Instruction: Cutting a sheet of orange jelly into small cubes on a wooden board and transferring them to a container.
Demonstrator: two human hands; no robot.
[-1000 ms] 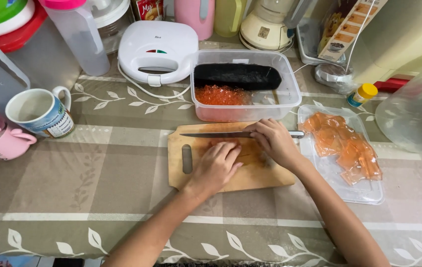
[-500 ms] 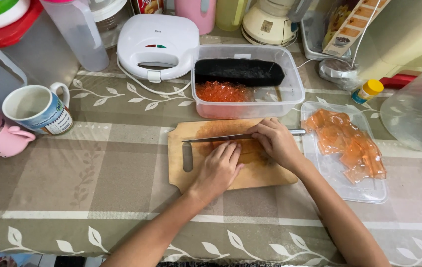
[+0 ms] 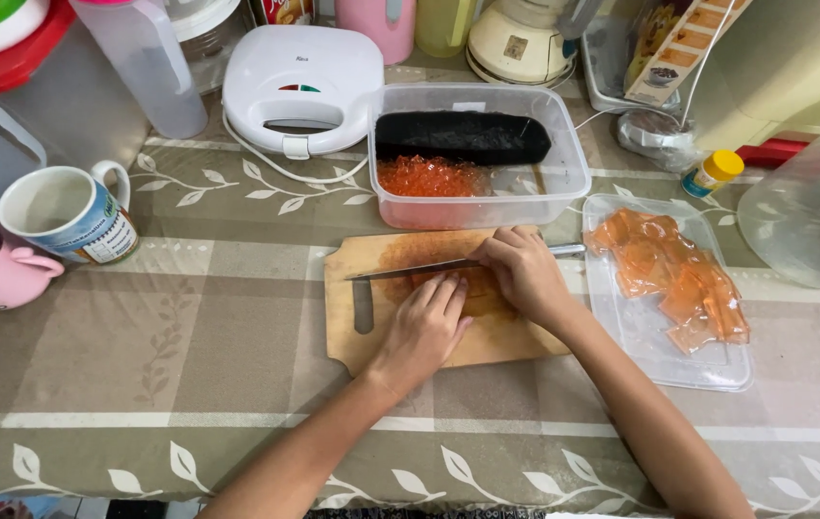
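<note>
Orange jelly [image 3: 463,288] lies under flat left hand [image 3: 424,322]; right hand [image 3: 523,269] grips knife [image 3: 410,270].

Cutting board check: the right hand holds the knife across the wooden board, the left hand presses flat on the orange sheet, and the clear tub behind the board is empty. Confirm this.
Not quite. In the head view the clear tub is not empty: it holds orange pieces and a black block. The rest stands: the right hand holds the knife across the wooden board, and the left hand presses on the orange sheet.

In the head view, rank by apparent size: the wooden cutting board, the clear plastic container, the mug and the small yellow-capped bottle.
Largest to smallest:
1. wooden cutting board and clear plastic container, too alike to separate
2. mug
3. yellow-capped bottle
</note>
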